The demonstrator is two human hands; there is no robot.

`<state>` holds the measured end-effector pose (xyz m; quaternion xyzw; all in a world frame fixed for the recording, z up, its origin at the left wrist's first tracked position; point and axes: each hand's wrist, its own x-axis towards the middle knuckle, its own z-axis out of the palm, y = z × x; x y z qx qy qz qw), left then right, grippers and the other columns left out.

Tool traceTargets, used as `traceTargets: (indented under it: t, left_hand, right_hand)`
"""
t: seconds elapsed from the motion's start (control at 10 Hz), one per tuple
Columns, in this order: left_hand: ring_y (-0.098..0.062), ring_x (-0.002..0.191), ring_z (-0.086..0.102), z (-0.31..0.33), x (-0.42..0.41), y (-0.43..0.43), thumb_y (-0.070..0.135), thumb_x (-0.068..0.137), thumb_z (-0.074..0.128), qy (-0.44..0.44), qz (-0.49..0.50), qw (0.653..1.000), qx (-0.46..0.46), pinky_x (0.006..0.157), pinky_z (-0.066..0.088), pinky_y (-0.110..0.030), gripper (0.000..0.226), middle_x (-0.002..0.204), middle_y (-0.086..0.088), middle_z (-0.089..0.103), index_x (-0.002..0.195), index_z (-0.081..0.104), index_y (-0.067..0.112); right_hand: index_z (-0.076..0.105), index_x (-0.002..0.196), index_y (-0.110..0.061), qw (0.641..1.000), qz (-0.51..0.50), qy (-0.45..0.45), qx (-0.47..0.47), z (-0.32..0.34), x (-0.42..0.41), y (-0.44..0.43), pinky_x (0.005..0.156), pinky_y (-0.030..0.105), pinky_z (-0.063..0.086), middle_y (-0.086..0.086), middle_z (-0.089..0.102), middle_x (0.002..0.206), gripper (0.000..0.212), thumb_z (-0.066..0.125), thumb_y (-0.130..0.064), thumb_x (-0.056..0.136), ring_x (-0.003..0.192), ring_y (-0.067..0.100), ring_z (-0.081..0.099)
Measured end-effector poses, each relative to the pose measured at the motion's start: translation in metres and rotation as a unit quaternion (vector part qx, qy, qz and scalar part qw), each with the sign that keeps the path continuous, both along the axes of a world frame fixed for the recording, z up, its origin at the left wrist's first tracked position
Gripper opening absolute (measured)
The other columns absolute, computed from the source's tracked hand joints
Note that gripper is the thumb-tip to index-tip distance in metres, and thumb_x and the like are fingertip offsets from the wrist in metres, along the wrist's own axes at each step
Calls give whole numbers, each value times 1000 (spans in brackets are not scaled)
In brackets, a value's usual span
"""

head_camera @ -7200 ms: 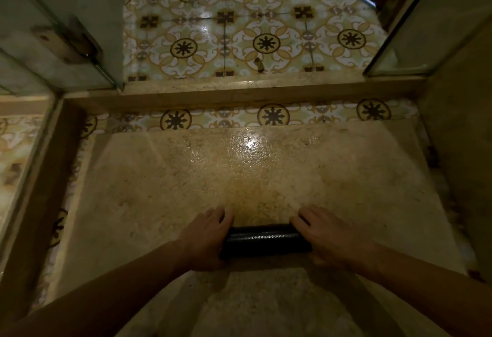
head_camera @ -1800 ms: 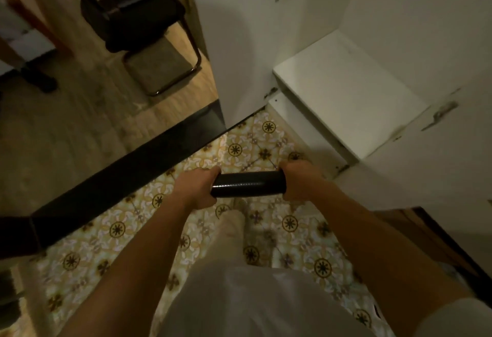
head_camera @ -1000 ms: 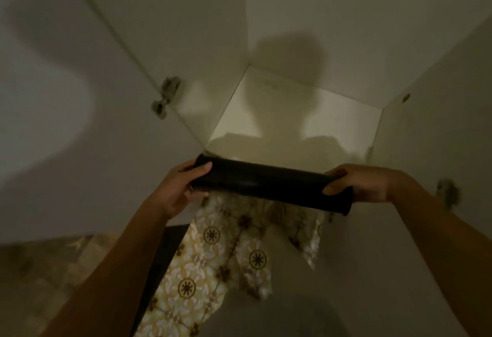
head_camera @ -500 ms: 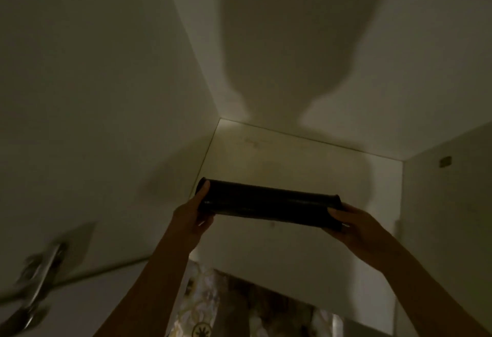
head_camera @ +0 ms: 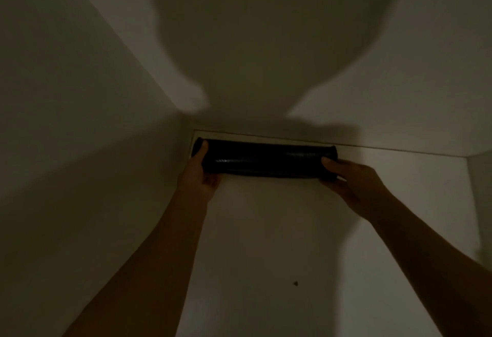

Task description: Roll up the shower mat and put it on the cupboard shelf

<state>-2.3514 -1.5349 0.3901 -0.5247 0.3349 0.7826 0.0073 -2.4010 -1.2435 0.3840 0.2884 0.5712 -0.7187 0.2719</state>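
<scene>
The shower mat (head_camera: 266, 159) is a tight black roll lying crosswise deep inside the white cupboard, close to the back wall. It sits low over the white shelf (head_camera: 266, 230); whether it touches the board I cannot tell. My left hand (head_camera: 201, 174) grips its left end, thumb over the top. My right hand (head_camera: 351, 177) holds the right end from the front and below. Both forearms reach in from the bottom of the view.
The cupboard's left side wall (head_camera: 93, 150) stands right beside the roll's left end. The back wall (head_camera: 266, 57) carries a big shadow of my head. A right side wall (head_camera: 482, 203) closes the shelf at the far right. A small dark speck (head_camera: 295, 283) marks the shelf.
Both hands have pushed the rolled mat further into the cupboard, from the shelf's front to near the back wall. The patterned floor tiles have dropped out of view.
</scene>
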Motion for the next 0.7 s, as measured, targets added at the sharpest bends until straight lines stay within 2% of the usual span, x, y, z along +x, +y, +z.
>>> traceTargets:
  t: [0.1,0.2,0.3,0.4,0.5,0.6,0.7]
  left_hand:
    - [-18,90,64,-28,-26,-13,30,93,61,20,-24,999,14,56,58,-27,46,124,-7,62,135,54,13]
    - [-23,118,57,-34,-37,-11,26,96,55,35,-3,999,-12,81,53,-32,44,138,-9,55,139,49,13]
    - [-24,126,52,-46,-33,-9,23,97,55,19,-15,999,-40,91,46,-31,42,140,-9,53,137,50,12]
    - [-23,120,56,-48,-38,-13,26,91,64,-21,-15,996,-83,92,50,-32,45,136,-9,56,132,54,10]
    - [-23,110,57,-47,-46,-20,35,85,72,-92,-59,984,-137,82,52,-35,47,127,-5,58,124,58,12]
    - [-29,114,52,-44,-40,-19,44,88,66,-120,-155,971,-139,83,52,-41,58,139,-6,47,137,49,21]
    - [-31,97,51,-40,-25,-10,56,78,70,-186,-191,948,-175,81,55,-45,77,133,-8,46,141,44,19]
  right_hand:
    - [61,116,3,1000,-18,0,22,-25,-14,-17,89,37,55,16,64,116,38,73,-9,82,102,27,64]
    - [63,112,0,998,0,10,60,-30,-18,-21,85,34,57,14,65,113,30,71,-9,84,94,21,65]
    - [60,122,-2,996,-20,6,91,-43,-14,-25,90,33,54,10,64,107,45,75,-14,81,99,24,63]
    - [63,120,-5,983,1,58,172,-47,-15,-31,94,38,52,9,68,105,45,77,-20,81,100,25,64]
    - [67,118,-12,926,94,134,341,-48,-21,-36,90,39,50,10,70,105,41,69,-38,86,98,25,63]
    - [54,132,-8,868,192,151,432,-46,-11,-37,101,41,43,14,61,127,60,59,-50,89,117,31,56]
    - [66,112,-2,820,207,176,504,-36,6,-27,91,35,44,16,69,111,61,54,-58,89,101,29,64]
